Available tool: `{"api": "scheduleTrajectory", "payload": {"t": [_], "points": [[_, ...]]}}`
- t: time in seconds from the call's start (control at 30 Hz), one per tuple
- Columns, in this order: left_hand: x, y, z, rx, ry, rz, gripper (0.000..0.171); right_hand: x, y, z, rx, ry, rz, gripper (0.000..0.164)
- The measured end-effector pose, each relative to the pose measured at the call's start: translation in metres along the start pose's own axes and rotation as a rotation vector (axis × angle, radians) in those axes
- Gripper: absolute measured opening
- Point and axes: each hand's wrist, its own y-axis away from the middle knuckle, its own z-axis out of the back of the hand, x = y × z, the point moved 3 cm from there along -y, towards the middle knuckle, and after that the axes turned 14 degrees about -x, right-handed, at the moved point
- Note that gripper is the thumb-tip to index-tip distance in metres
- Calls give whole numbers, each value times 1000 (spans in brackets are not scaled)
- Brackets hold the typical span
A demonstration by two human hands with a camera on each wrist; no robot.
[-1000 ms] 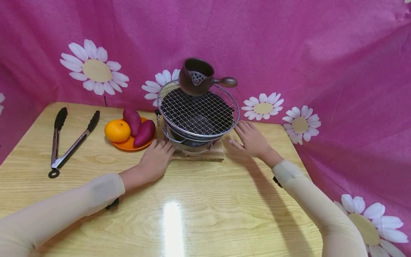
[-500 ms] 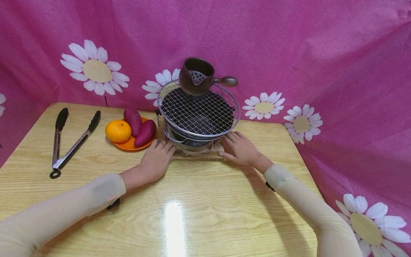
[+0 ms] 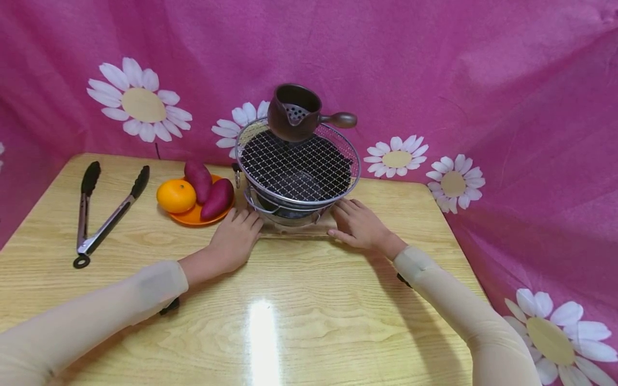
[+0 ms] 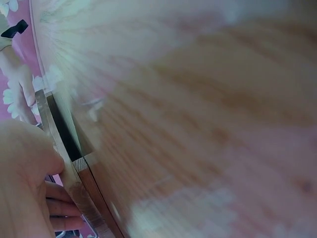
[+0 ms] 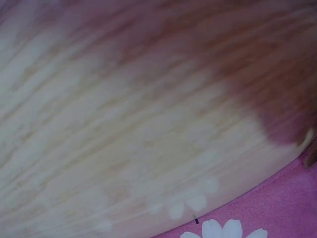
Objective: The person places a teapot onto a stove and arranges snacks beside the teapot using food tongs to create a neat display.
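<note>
In the head view a small tabletop grill [image 3: 292, 215] stands on a low wooden board [image 3: 296, 230]. My left hand [image 3: 235, 239] grips the board's left end, its fingertips beside the grill's base. At the right end my right hand [image 3: 359, 225] holds the board, thumb along the front edge and fingers at the side. A round wire mesh [image 3: 296, 169] covers the grill. On its back part sits a dark brown side-handled pot [image 3: 293, 115] with a pierced spout. The left wrist view shows the board's edge [image 4: 76, 191] between thumb and fingers. My right hand is outside the right wrist view.
Left of the grill an orange plate [image 3: 185, 219] bears two purple sweet potatoes [image 3: 217, 200] and an orange citrus fruit [image 3: 176, 196]. Spread tongs [image 3: 98, 236] lie farther left. A pink flowered cloth [image 3: 386, 64] hangs behind the wooden table [image 3: 314, 321].
My right hand has come left and nearer, from beside the grill onto the board's right end. The left hand stays at the left end. Grill and pot have not visibly moved.
</note>
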Motion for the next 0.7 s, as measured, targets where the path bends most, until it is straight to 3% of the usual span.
{"api": "scheduleTrajectory", "payload": {"t": [0.27, 0.7], "points": [[1, 0, 1, -8, 5, -1, 26, 1, 3, -1, 32, -41, -39, 89], [0, -1, -1, 46, 19, 6, 29, 3, 5, 1, 55, -55, -77, 91]]}}
